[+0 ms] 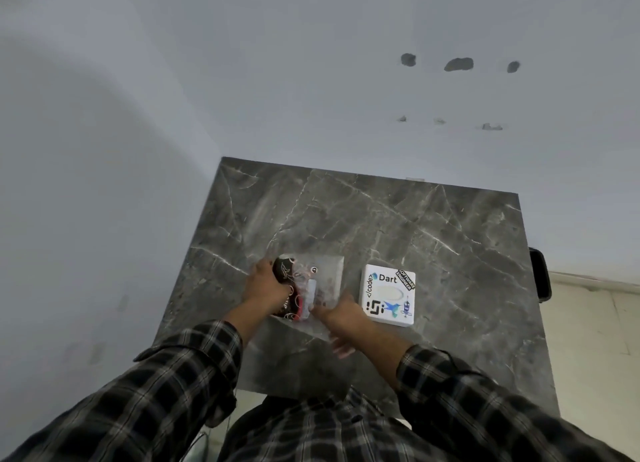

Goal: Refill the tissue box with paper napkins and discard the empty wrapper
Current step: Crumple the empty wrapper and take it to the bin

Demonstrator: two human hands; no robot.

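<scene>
A pack of white paper napkins (pixel 327 274) lies on the grey marble table (pixel 398 226) in a clear plastic wrapper with a dark red-and-black printed part (pixel 289 300). My left hand (pixel 265 285) grips the wrapper's dark left end. At the pack's near right edge, my right hand (pixel 341 318) pinches the plastic. To the right stands a white square tissue box (pixel 388 293) covered with stickers, its oval slot facing up. The box is apart from both hands.
The table stands in a corner against pale walls (pixel 311 81). A dark object (pixel 540 274) sticks out beyond the table's right edge, over a light tiled floor (pixel 588 340). Bare marble stretches behind the pack and box.
</scene>
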